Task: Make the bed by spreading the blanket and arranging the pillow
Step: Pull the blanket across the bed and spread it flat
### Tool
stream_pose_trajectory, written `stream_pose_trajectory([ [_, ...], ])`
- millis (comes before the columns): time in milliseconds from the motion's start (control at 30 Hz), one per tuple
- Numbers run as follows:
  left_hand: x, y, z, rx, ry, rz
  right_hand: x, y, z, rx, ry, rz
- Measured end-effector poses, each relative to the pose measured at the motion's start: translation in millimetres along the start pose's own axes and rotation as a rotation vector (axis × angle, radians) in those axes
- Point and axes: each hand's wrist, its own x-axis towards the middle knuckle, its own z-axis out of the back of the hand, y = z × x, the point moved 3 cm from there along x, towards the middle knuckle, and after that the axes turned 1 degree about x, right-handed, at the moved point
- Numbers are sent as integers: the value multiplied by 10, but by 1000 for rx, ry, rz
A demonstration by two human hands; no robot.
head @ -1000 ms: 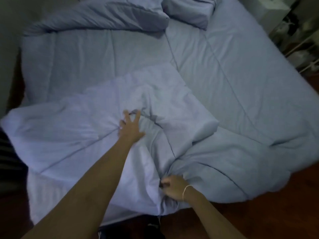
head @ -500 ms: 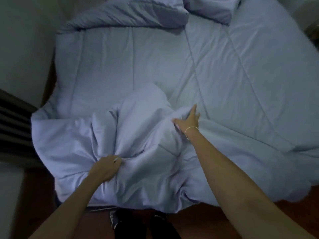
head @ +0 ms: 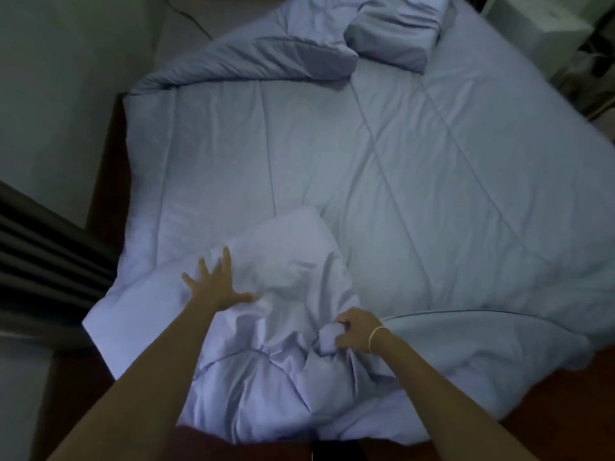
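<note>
Far left of the view: pale wall & a dark slatted panel, then the bed's left edge, where the blanket hung over a bit.

Left hand was spread flat, fingers splayed, palm pressing down on the bunched flap near the foot of the bed, gripping nothing, just pinning or smoothing. Half a sec before, this hand had been fisted in the fabric lower down at the edge; it had since let go & slid up onto the fold.

Centre: a folded-back wedge of blanket stood up as a ridge just above & right of that hand, w/ creases running down to the foot edge. Rest of the blanket lay mostly flat across the mattress, quilting seams visible.

Right hand, thin band on the wrist, was clenched on a wad of blanket at the foot edge. Half a sec earlier it was reaching up open against the ridge; it had since dropped back & taken a fistful.

So hands swapped roles: probably left anchors, right pulls the doubled corner out toward the foot. Spreading prob ~halfway; the near-left quarter was bunched.

Upper right: pillow lay at the head, askew, beside a turned-back roll of blanket; not arranged yet. A white unit stood beyond the bed's right side.
</note>
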Motion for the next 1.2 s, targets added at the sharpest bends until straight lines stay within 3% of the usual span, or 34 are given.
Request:
stream_pose_trajectory([
  [133,-458,242,-647,203,170,-135,-389,20,-552,0,36,-94],
  [233,-803,643,-987,223,154,-258,-582,127,-1009,123,61,-192],
  [300,-1029,940,-1130,140,231,-321,-598,185,-1258,268,-148,-169],
  [400,-1369,1441,-1286,187,521,-138,-817,534,-1308,480,-449,-230],
  [467,-1517,1872,-1388,188,727,3,-873,831,-1367,559,-462,-190],
  [500,-1535,2064,-1375,224,729,17,-893,993,-1384,555,-430,-159],
  [600,-1452,2522,-1211,281,393,-48,-875,1280,-1540,515,-326,-155],
  [667,-1425,2626,-1075,201,267,-105,-850,1370,-1640,490,-275,-148],
  [900,-1357,2270,-968,-133,136,-84,-785,1359,-1779,451,-240,-147],
  [1200,-650,1761,-909,-141,-38,202,82,1273,-1421,258,-264,-89],
])
